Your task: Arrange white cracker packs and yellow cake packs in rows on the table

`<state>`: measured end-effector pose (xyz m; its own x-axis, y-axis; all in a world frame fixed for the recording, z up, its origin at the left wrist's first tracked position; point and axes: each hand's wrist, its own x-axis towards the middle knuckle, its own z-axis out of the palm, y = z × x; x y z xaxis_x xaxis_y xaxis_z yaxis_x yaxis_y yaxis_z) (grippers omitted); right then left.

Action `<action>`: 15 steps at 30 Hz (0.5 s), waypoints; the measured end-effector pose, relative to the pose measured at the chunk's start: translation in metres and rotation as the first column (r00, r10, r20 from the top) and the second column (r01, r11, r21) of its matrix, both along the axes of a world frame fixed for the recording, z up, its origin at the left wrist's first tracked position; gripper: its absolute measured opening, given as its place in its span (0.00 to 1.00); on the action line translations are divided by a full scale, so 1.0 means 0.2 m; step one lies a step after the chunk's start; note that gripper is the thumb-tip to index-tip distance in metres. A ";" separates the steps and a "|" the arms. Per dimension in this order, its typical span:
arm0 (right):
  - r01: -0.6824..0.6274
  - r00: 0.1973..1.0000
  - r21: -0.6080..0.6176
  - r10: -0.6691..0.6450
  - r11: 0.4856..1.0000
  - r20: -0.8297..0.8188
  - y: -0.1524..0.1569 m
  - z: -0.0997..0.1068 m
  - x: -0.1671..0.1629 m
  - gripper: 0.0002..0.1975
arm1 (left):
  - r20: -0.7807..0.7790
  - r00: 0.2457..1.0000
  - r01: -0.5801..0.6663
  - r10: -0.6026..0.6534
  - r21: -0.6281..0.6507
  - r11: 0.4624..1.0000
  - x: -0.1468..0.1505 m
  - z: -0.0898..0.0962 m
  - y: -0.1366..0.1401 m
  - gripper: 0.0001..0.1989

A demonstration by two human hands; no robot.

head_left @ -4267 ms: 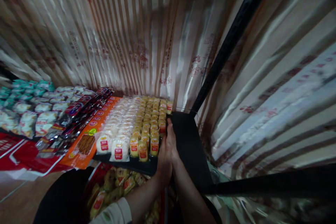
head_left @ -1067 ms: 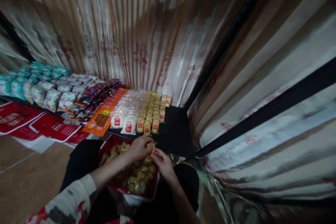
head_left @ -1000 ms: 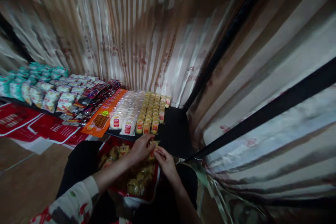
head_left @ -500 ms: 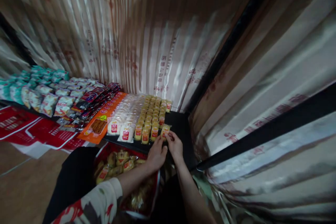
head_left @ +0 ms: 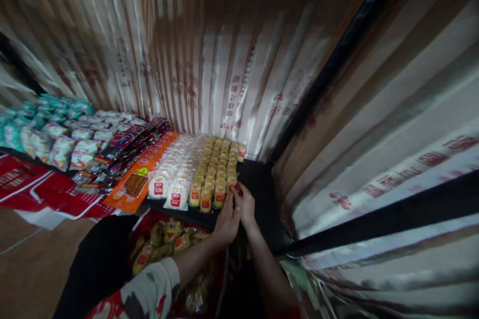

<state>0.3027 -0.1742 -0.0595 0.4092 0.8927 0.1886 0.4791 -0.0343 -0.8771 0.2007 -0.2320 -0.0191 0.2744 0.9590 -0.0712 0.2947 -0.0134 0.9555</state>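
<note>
Small yellow packaged cakes [head_left: 205, 198] with red labels stand in tight rows on a black shelf [head_left: 258, 184]. At the front of the rightmost row, my right hand [head_left: 246, 204] pinches one packaged cake [head_left: 231, 180], whose lower part is covered by fingers. My left hand [head_left: 227, 223] lies beside it, fingers stretched toward the front of that same cake and thumb apart. Below my forearms, a red-edged container [head_left: 223, 271] holds more loose yellow packaged cakes [head_left: 181, 242].
White round packaged cakes [head_left: 176, 195] fill rows to the left, followed by an orange snack bag [head_left: 134, 184], dark packets [head_left: 127, 144], white packets [head_left: 84, 152] and teal packets [head_left: 45, 109]. Pleated curtains [head_left: 224, 60] hang behind and at the right. A dark frame bar [head_left: 337, 60] slants there.
The cake at my fingers has moved back against the end of its row, and both hands have followed it. The camera view has shifted slightly.
</note>
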 end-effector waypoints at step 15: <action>-0.034 0.999 0.023 0.033 0.999 0.031 -0.04 0.02 -0.05 0.23 | 0.042 0.999 -0.028 0.027 0.027 0.999 0.05 -0.09 0.06 0.25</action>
<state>0.2926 -0.1826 -0.0554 0.3728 0.9011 0.2216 0.5066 0.0024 -0.8622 0.2108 -0.2201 -0.0379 0.2502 0.9676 -0.0335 0.2558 -0.0327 0.9662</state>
